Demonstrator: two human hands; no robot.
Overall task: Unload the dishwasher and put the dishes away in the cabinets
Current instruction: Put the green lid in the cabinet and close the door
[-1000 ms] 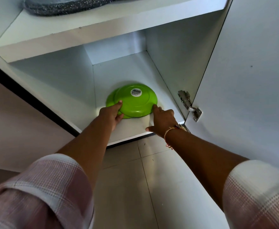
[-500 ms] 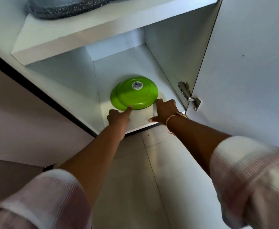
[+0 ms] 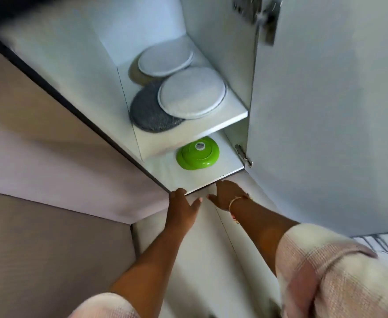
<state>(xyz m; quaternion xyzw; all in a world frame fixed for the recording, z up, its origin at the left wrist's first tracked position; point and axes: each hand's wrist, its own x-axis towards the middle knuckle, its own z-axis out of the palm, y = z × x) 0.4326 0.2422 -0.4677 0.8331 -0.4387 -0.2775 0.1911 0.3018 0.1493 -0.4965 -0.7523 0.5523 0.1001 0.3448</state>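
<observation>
Grip open: left hand (image 3: 183, 208), right hand (image 3: 227, 195); two green plates (image 3: 196, 157) (stacked).

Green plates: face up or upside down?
Upside down: the green plates show their base ring and sticker, lying on the bottom shelf.

Two green plates (image 3: 198, 150) (image 3: 181, 159), four other plates (image 3: 192, 92) (image 3: 165, 58) (image 3: 146, 111) (image 3: 134, 74), two hands (image 3: 184, 208) (image 3: 226, 195)

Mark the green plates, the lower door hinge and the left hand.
green plates (image 3: 197, 156), head view, upturned base below sticker
lower door hinge (image 3: 243, 154), head view, metal arm
left hand (image 3: 182, 206), head view, back of hand
</observation>
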